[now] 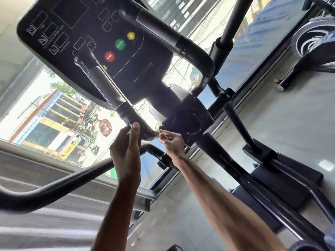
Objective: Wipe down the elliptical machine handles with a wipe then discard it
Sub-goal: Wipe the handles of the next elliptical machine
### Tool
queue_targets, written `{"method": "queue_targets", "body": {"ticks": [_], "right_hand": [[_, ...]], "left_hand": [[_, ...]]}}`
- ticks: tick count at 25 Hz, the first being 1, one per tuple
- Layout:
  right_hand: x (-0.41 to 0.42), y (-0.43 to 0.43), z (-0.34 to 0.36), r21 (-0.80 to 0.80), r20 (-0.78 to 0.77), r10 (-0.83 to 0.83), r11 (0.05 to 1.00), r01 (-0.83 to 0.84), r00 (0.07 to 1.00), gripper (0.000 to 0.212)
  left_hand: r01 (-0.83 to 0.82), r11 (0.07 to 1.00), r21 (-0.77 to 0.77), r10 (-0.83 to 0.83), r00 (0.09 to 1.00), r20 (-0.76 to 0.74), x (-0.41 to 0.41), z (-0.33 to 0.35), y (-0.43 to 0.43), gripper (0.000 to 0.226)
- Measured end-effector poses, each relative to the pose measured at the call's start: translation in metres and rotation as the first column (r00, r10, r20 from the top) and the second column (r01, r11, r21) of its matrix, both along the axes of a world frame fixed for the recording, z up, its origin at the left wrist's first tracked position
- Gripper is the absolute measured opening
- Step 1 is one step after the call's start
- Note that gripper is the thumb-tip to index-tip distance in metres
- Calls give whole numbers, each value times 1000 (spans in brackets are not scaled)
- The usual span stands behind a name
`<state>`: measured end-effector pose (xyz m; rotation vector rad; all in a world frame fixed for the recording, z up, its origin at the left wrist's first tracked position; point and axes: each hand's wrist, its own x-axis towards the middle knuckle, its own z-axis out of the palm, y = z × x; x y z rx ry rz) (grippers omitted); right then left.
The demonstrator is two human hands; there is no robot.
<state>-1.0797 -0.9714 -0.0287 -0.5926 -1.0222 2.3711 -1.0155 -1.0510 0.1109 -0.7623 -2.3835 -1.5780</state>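
The elliptical's black console (pixel 81 42) fills the upper left, tilted. Two fixed black handles with grey sensor sleeves curve down from it: the left handle (pixel 108 86) and the right handle (pixel 163 29). My left hand (pixel 126 151) grips the lower bend of the left handle, thumb up along the bar. My right hand (pixel 172 142) pinches a small pale wipe (pixel 158 129) against the same bend, just right of my left hand. Most of the wipe is hidden by my fingers.
A long moving arm bar (pixel 63 183) crosses the lower left. The central post and pivot housing (pixel 190 120) sit right of my hands. Large windows lie beyond. Another machine (pixel 311 44) stands at the upper right on the pale floor.
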Motion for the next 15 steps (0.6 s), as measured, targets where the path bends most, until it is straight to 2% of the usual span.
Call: {"method": "queue_targets", "body": {"ticks": [2,6,11,15], "right_hand": [[7,5,5,21,-53,13,1000,-12,999,22],[36,6,14,101,-289,-35,993,67,957,23],[48,-1,26,62,-199,-49,996,63,979,27],[87,-11,60,165,-280,-259,936,312,924,24]], "left_hand": [[10,1000,16,-10,1000,9,0,-1,0,25],[30,998,58,-33,998,51,-2,-2,-2,27],[150,983,106,-166,974,156,-7,5,-11,34],[242,969,53,-248,947,206,-16,19,-21,30]]}}
